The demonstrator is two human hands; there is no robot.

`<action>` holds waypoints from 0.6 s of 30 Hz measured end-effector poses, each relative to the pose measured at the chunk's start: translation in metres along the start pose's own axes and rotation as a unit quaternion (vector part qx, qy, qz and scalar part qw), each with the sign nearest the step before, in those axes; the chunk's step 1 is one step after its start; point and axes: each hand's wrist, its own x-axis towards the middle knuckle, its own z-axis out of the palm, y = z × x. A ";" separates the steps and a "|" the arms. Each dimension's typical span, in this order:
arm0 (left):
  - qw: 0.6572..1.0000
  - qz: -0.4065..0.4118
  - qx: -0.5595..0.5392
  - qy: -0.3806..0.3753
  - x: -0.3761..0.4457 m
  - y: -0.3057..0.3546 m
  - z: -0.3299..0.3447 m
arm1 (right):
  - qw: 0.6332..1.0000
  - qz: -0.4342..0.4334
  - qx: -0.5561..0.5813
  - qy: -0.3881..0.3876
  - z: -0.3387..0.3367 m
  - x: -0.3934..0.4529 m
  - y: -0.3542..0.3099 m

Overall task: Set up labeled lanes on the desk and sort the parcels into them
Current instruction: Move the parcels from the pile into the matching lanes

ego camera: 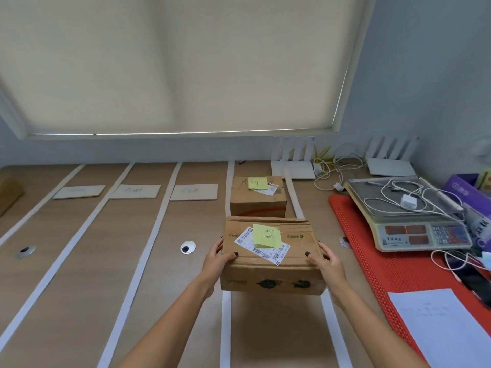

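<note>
A brown cardboard parcel (271, 272) with a white shipping label and a yellow sticky note on top sits in the rightmost taped lane. My left hand (216, 258) grips its left side, thumb on the top. My right hand (326, 261) grips its right side the same way. Behind it in the same lane stands a second cardboard parcel (257, 200), also with a yellow note. White tape strips (148, 251) divide the wooden desk (79, 261) into lanes. Three label cards (79, 192) (136, 191) (194, 192) lie at the far ends of the left lanes.
A weighing scale (406, 219) covered with white cables stands on a red mesh mat (377, 266) at the right. A white sheet of paper (441, 325) lies at the front right. Two white routers (292, 168) (390, 166) sit by the wall. Another brown box (9, 192) pokes in at far left.
</note>
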 end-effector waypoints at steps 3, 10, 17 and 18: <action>1.000 -0.018 -0.006 -0.009 0.023 -0.005 0.008 | 1.000 0.017 0.005 0.000 -0.001 0.027 0.008; 0.999 -0.048 -0.001 -0.017 0.078 -0.017 0.025 | 0.999 0.040 -0.004 0.005 0.006 0.085 0.024; 0.997 -0.076 0.005 -0.002 0.116 -0.037 0.023 | 0.998 0.061 -0.023 -0.015 0.022 0.119 0.044; 0.997 -0.081 0.000 -0.002 0.118 -0.040 0.022 | 0.998 0.061 -0.023 -0.017 0.025 0.121 0.047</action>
